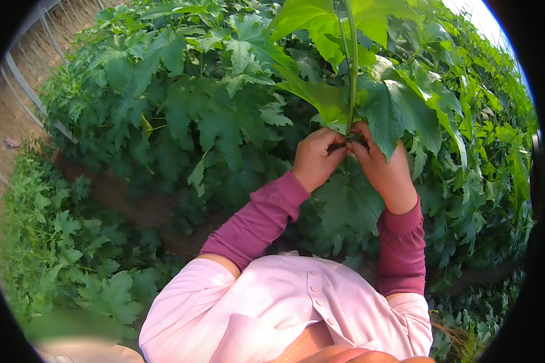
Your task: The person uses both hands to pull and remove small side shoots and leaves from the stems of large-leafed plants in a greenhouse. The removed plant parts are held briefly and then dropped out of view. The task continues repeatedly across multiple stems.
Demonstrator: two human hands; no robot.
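My left hand and my right hand meet in front of me at one upright green plant stem. The fingertips of both close around the stem, thumbs nearly touching. Something small and dark shows at the pinch, too hidden by the fingers to name. Above the hands, large lobed leaves spread from the plant, lit bright green. A broad drooping leaf covers part of my right hand's fingers. Both forearms wear purple sleeve covers.
Dense rows of leafy plants stand ahead and to the right. Lower plants grow at the left, across a strip of dark soil. Pale metal bars run over bare ground at the upper left. A blurred patch sits at the lower left.
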